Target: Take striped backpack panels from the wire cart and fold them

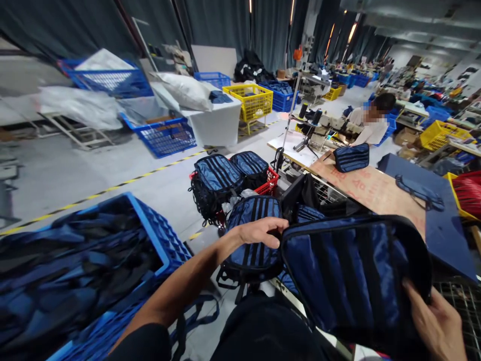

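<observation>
In front of me is a blue and black backpack (345, 276), its face crossed by dark vertical bands and its right side gaping. My right hand (436, 316) grips it at the lower right edge, thumb on the front, some fingers hidden behind. My left hand (263, 233) is at the upper left corner, thumb apart from the bent fingers, fingertips beside or touching the edge; it does not appear to grip it. Beneath my left forearm and hand lies another striped blue backpack (255, 255). More of the same blue striped fabric (308, 214) shows behind the held one.
A blue crate (150, 230) full of blue and black pieces stands at left. Finished-looking backpacks (218, 173) sit over a red crate (272, 180). Ahead right, a person (372, 120) sits by sewing machines and a wooden board (361, 185) with a small blue piece on it.
</observation>
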The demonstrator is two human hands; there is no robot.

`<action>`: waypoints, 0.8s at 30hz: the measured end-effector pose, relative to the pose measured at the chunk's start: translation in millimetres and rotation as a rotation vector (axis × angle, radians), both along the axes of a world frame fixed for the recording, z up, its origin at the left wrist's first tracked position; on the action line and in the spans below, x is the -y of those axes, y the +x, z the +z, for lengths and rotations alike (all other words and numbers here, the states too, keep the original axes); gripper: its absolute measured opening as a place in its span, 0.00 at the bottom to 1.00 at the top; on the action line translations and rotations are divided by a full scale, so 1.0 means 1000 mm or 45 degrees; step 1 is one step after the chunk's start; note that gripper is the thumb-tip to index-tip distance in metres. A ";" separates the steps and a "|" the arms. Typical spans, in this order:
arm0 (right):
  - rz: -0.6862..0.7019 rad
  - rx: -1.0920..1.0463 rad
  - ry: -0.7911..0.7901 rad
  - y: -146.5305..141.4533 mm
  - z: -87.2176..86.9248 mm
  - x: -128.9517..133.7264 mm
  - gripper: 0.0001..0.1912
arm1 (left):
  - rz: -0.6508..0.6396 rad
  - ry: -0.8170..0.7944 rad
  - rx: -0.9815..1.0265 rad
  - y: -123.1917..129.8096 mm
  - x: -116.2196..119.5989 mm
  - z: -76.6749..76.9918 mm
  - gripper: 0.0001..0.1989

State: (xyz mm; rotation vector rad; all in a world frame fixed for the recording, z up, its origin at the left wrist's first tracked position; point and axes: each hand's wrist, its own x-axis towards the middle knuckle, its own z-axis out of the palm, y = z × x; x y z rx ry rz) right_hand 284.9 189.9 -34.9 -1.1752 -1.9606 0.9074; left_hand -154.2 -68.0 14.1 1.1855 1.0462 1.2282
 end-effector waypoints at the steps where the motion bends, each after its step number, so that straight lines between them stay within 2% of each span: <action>1: -0.032 0.009 -0.025 -0.011 0.002 -0.004 0.33 | 0.064 -0.002 0.067 0.002 0.006 -0.004 0.33; 4: -0.008 0.071 -0.130 -0.055 0.008 -0.008 0.35 | 0.346 -0.007 0.155 0.000 0.019 -0.005 0.31; 6: 0.062 0.080 -0.229 -0.094 0.014 -0.001 0.37 | 0.549 -0.017 0.051 -0.016 0.022 0.000 0.26; 8: 0.177 0.063 -0.312 -0.137 0.017 0.011 0.37 | 0.813 -0.023 -0.264 -0.042 0.022 0.006 0.20; 11: 0.395 0.052 -0.436 -0.198 0.011 0.033 0.37 | 1.250 -0.093 -0.901 -0.087 0.026 0.009 0.12; 13: 0.484 0.025 -0.520 -0.232 -0.001 0.046 0.37 | 1.386 -0.140 -1.160 -0.111 0.032 0.004 0.03; 14: 0.498 0.000 -0.563 -0.245 -0.009 0.051 0.38 | 1.404 -0.147 -1.199 -0.120 0.036 -0.001 0.03; 16: 0.494 -0.060 -0.657 -0.267 -0.027 0.058 0.37 | 1.411 -0.152 -1.115 -0.134 0.045 -0.017 0.11; 18: 0.473 -0.125 -0.757 -0.282 -0.047 0.061 0.37 | 1.415 -0.172 -0.839 -0.140 0.056 -0.040 0.18; 20: 0.428 -0.196 -0.831 -0.296 -0.068 0.062 0.38 | 1.331 -0.201 -0.484 -0.137 0.069 -0.070 0.27; 22: 0.365 -0.234 -0.835 -0.309 -0.091 0.064 0.39 | 1.154 -0.261 -0.239 -0.127 0.082 -0.104 0.34; 24: 0.350 -0.189 -0.793 -0.324 -0.117 0.069 0.40 | 1.081 -0.447 -0.303 -0.113 0.096 -0.139 0.35</action>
